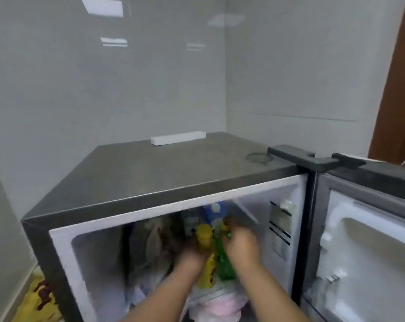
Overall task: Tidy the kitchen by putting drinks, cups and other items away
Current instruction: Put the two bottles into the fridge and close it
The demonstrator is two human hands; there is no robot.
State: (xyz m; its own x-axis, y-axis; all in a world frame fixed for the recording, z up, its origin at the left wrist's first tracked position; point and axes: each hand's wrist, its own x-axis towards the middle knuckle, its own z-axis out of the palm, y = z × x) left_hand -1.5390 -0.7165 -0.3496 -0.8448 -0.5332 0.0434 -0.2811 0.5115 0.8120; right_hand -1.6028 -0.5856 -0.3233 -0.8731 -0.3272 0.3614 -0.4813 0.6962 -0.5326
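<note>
Both my arms reach into an open small grey fridge [150, 173]. My left hand [192, 255] is closed around a yellow bottle [205, 235] with a yellow cap. My right hand [242, 245] grips the neck of a green bottle [223, 263] standing just right of the yellow one. Behind them stands a blue and white carton [214, 209]. The picture is blurred, so finger detail is unclear.
The fridge door [364, 228] hangs open to the right with white shelves inside. A white block [178, 138] lies on the fridge top by the tiled wall. Plastic bags [155, 235] and pink wrapped items [220, 305] fill the fridge. A yellow bag [40, 298] lies on the floor at left.
</note>
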